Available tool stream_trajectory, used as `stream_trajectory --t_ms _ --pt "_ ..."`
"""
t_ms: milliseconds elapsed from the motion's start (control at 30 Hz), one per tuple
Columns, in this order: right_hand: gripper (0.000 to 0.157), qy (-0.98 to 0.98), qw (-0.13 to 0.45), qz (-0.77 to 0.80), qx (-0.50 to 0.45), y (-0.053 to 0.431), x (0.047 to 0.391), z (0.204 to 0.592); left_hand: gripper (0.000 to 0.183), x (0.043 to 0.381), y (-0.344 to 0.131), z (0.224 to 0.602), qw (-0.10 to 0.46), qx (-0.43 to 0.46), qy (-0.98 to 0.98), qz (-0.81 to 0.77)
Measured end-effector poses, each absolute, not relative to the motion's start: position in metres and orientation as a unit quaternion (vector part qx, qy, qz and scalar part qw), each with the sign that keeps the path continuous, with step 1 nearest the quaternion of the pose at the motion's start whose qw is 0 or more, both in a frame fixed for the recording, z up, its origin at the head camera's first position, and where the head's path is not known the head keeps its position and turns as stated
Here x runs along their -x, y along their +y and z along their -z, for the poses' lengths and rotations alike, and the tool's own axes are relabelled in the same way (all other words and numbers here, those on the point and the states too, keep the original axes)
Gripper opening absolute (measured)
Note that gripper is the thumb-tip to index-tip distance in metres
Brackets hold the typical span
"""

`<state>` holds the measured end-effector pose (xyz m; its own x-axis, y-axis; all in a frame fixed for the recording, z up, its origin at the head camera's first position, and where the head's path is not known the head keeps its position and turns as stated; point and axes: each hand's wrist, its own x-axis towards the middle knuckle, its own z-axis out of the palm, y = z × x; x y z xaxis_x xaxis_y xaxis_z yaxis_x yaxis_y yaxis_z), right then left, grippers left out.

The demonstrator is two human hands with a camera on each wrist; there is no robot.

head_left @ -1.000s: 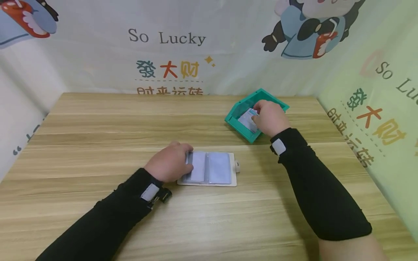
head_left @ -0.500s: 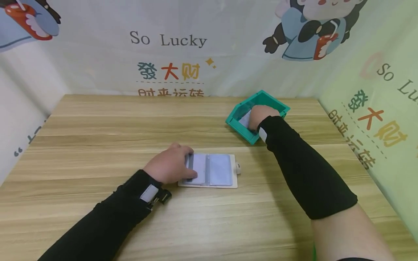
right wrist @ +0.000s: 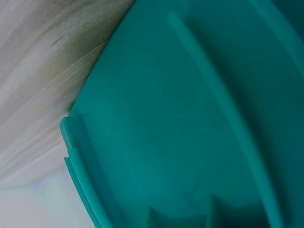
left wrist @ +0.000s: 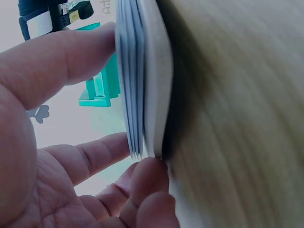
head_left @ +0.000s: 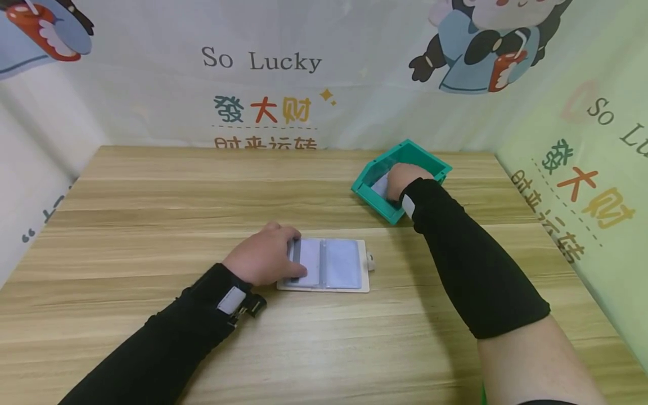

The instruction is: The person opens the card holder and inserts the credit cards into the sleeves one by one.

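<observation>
A small open card holder [head_left: 342,264] with clear sleeves and a pale cover lies on the table. My left hand [head_left: 260,257] holds its left side, the thumb on the sleeves and the other fingers at the edge. The left wrist view shows the stacked sleeves [left wrist: 133,85] edge-on between thumb and fingers. My right hand [head_left: 404,179] reaches down into a teal plastic bin [head_left: 421,156]; its fingers are hidden there. Beside that hand, part of a whitish card [head_left: 381,184] shows inside the bin. Only the bin's outer wall [right wrist: 142,118] fills the right wrist view.
The wooden table [head_left: 167,197] ends at a printed cloth backdrop [head_left: 354,67] behind and at the right side. A white clasp tab [head_left: 370,262] sticks out from the card holder's right edge.
My right hand has gone from above the cards in the bin down into it, hiding its fingers. My left thumb has slid slightly rightward over the sleeve.
</observation>
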<state>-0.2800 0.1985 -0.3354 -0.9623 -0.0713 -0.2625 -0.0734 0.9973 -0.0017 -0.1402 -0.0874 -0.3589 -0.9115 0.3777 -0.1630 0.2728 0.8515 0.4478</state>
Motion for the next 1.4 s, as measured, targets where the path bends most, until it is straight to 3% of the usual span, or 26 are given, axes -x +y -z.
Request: stream_trajectory --t_ms 167,300,500,600,767,933,1267,1400 --pt "0.021 0.994 0.105 0.016 0.012 0.202 0.280 0.334 0.068 0.142 -0.086 0.361 0.128 -0.168 0.954 -0.215" --pt "0.013 0.996 0.084 0.036 0.024 0.205 0.282 0.329 0.068 0.142 -0.086 0.362 0.127 -0.167 0.954 -0.213" --pt "0.037 0.992 0.077 0.060 0.084 0.215 0.283 0.314 0.068 0.142 -0.086 0.361 0.127 -0.168 0.953 -0.217" --pt "0.038 0.990 0.080 0.073 0.094 0.219 0.283 0.309 0.069 0.141 -0.086 0.361 0.126 -0.169 0.953 -0.219" --pt "0.018 0.989 0.080 0.107 0.066 0.225 0.282 0.303 0.069 0.141 -0.085 0.360 0.126 -0.170 0.952 -0.219" --pt "0.030 0.986 0.073 0.143 0.035 0.231 0.279 0.298 0.071 0.140 -0.085 0.360 0.128 -0.167 0.953 -0.218" --pt "0.028 0.958 -0.012 0.283 -0.033 0.246 0.264 0.291 0.074 0.141 -0.085 0.360 0.131 -0.167 0.954 -0.214" --pt "0.043 0.928 -0.032 0.366 -0.065 0.248 0.259 0.290 0.074 0.141 -0.086 0.360 0.134 -0.169 0.952 -0.216"
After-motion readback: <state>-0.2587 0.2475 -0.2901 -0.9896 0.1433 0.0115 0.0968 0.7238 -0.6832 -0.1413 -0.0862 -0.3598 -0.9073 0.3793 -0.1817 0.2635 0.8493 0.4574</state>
